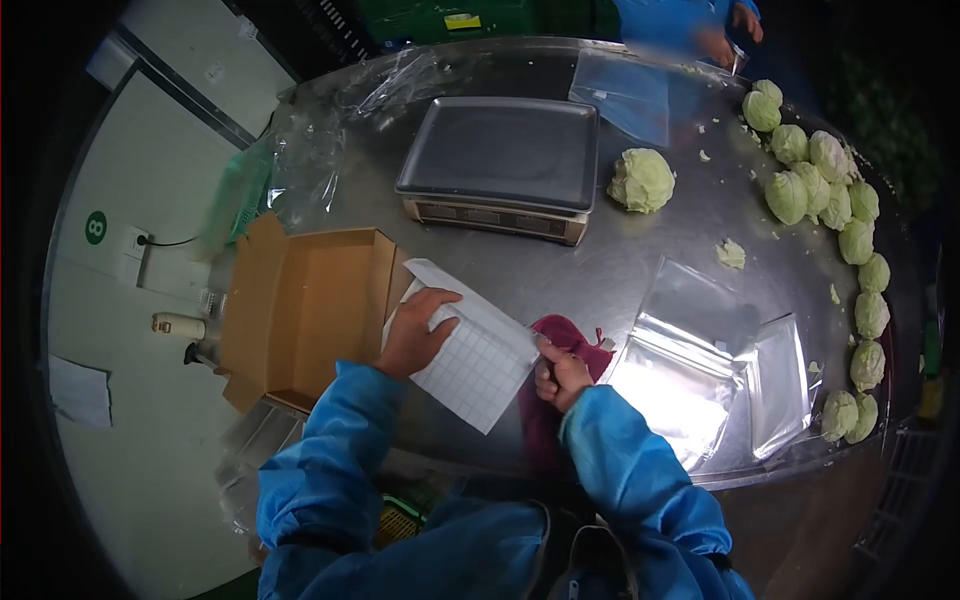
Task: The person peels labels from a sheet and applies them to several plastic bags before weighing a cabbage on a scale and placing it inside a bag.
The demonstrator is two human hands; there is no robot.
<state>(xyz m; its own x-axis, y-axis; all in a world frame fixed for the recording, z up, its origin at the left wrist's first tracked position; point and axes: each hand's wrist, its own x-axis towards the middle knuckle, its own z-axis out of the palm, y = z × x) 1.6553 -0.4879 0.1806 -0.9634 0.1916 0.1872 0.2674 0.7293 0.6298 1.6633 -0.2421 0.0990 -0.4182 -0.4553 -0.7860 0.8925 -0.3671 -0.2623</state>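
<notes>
A white sheet of paper printed with a grid [475,370] is tilted in front of me, its upper edge folded or overlapped by a plain white part. My left hand [412,330] grips its left side, with the fingers over the top and the thumb apart from them. My right hand [563,374] is closed, pinching the sheet's right corner between thumb and fingers. Beneath and beside the right hand lies a dark red cloth or bag [545,425]. An open cardboard box [325,310] stands just left of my left hand.
A weighing scale [505,150] sits on the metal table [530,270], with one cabbage [641,181] beside it. Several cabbages [828,160] line the right edge. Clear plastic bags [690,370] lie at right. A co-worker's hand [716,47] shows at the far edge.
</notes>
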